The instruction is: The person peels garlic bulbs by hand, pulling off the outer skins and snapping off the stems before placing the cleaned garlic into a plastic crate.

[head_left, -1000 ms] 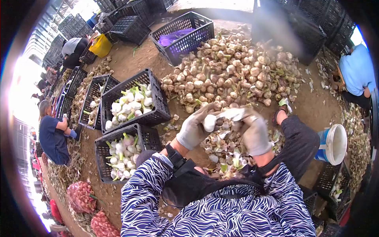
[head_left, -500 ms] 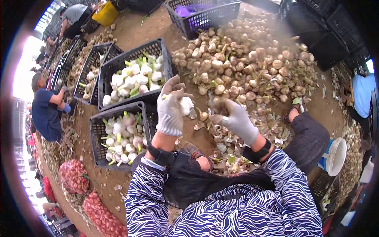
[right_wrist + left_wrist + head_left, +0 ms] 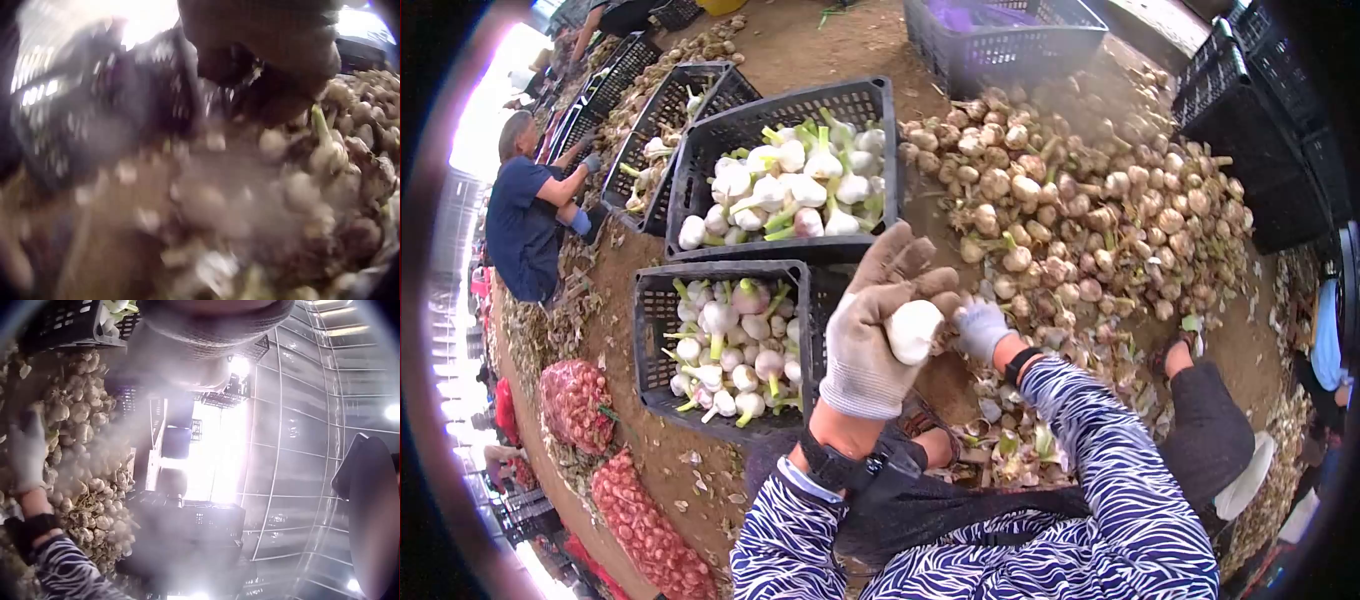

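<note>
In the head view, a peeled white garlic bulb [image 3: 914, 332] sits in my gloved left hand [image 3: 875, 330], whose fingers curl loosely beside and behind it. My gloved right hand [image 3: 982, 330] is lower and to the right, at the near edge of a heap of unpeeled garlic [image 3: 1090, 200]. Its fingertips are hidden in the head view. In the right wrist view the right hand [image 3: 269, 62] is dark and blurred above the bulbs; I cannot tell if it holds one. The left wrist view shows my right hand [image 3: 28, 453] over the heap too.
Left of my hands stand two black crates of cleaned garlic, one near [image 3: 645, 350] and one farther [image 3: 885, 150]. A crate with purple netting [image 3: 1000, 50] stands behind the heap. Peeled skins [image 3: 1010, 440] litter the ground by my feet. Red net sacks [image 3: 645, 530] and a seated person [image 3: 530, 220] are at left.
The hands, close together at the white bulb a second ago, have parted. The left keeps the bulb; the right has moved away to the heap's edge. The head view has shifted, bringing the crates rightward.
</note>
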Available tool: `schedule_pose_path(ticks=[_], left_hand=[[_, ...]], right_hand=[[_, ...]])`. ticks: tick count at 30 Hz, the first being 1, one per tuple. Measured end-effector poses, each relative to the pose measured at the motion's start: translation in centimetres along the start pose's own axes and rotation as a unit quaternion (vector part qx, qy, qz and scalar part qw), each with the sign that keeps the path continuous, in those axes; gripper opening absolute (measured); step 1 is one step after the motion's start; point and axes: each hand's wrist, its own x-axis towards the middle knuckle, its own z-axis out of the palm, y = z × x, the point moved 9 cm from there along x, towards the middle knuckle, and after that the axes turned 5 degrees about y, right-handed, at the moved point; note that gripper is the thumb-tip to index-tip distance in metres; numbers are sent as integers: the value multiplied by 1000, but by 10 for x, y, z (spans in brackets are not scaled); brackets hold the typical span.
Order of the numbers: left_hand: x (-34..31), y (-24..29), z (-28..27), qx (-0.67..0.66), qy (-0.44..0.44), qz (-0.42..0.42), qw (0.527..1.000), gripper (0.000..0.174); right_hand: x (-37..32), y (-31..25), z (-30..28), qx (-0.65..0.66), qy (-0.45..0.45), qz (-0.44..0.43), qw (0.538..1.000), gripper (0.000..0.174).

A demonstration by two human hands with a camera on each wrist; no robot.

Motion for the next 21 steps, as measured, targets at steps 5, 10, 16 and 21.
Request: schedule_pose_path(ticks=[5, 10, 16, 21], left_hand=[[8, -3, -1, -46, -17, -24, 999, 60], [12, -34, -36, 158, 79, -64, 982, 33], [-12, -117, -35, 298, -48, -145, 942, 46], [-38, -135, -5, 264, -139, -133, 945, 44]], right_hand=[[16, 6, 59, 3, -19, 29, 999, 36], [-35, 40, -18, 406, 191, 140, 883, 48], [-140, 15, -147, 493, 365, 59, 788, 53], [-194, 6, -153, 643, 304, 8, 703, 37]])
